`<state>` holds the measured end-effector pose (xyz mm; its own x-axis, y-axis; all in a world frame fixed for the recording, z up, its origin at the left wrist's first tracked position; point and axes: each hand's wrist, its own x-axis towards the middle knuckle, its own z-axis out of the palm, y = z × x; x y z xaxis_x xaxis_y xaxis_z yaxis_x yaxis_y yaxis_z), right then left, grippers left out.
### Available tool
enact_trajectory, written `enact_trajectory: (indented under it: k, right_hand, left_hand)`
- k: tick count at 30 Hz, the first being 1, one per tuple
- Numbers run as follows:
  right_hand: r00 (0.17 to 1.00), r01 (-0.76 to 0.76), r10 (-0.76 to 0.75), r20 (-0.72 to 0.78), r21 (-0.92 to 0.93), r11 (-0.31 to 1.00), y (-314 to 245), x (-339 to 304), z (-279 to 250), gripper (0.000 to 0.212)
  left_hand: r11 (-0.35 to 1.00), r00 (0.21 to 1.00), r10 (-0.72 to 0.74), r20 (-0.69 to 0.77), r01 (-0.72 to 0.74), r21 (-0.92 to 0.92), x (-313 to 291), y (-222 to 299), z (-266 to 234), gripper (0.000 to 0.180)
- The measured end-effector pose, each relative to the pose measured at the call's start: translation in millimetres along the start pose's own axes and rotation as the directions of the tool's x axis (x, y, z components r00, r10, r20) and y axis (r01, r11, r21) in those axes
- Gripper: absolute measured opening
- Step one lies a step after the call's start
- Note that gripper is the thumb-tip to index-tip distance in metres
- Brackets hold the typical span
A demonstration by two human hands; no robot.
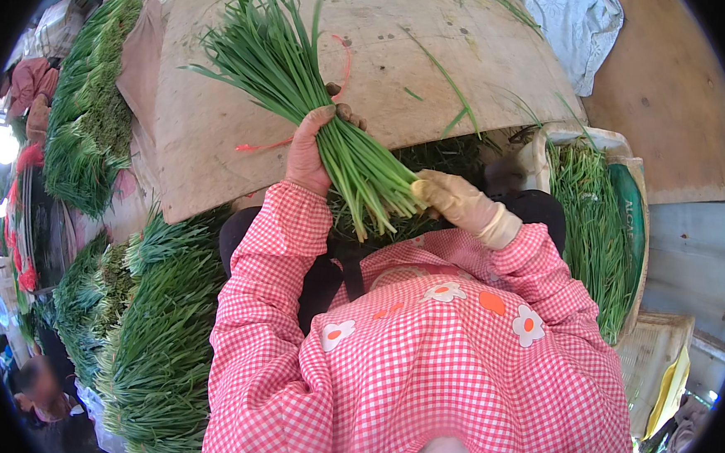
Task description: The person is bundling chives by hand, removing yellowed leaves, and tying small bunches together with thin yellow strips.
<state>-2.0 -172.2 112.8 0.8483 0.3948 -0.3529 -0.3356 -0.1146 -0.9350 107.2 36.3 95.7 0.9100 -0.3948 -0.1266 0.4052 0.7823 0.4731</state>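
A thick bunch of garlic chives (pixel 293 69) is gripped around its middle by my left hand (pixel 313 145), whose fingers wrap over the stems. The leafy tips fan out to the upper left above the wooden board, and the pale cut ends point down to the right. At those ends, my right hand (pixel 462 203) in a pale glove has its fingers closed against the outermost stems; its fingertips are partly hidden. A thin red string (pixel 268 147) lies on the board below the bunch, partly covered by my left hand.
Loose leaves (pixel 454 87) are scattered over the wooden board (pixel 217 164). To the right stands a white crate (pixel 617 142) of chives. Large heaps of greens (pixel 170 323) lie on the left, with another person (pixel 41 385) beyond. A pale cloth (pixel 574 28) hangs at the far edge.
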Motion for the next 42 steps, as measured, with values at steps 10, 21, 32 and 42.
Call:
enact_trajectory:
  k: [10,21,32,42]
  right_hand:
    - [0.812,0.219,-0.448,-0.375,-0.515,0.828,19,-13,-35,0.008]
    - [0.957,-0.054,-0.071,-0.281,-0.415,0.908,4,-2,-28,0.022]
    - [0.991,0.066,-0.114,-0.076,-0.464,0.883,-11,17,26,0.082]
    - [0.985,0.008,-0.122,-0.122,-0.676,0.737,-31,123,46,0.061]
  left_hand:
    - [0.999,0.982,0.005,-0.188,-0.015,-0.049,15,2,-17,0.018]
    - [0.994,0.960,0.003,-0.281,0.028,0.108,6,1,-16,0.015]
    - [0.982,0.981,-0.028,-0.189,0.062,0.179,0,-10,4,0.028]
    - [0.661,0.711,0.610,-0.350,-0.213,0.720,40,38,-44,0.038]
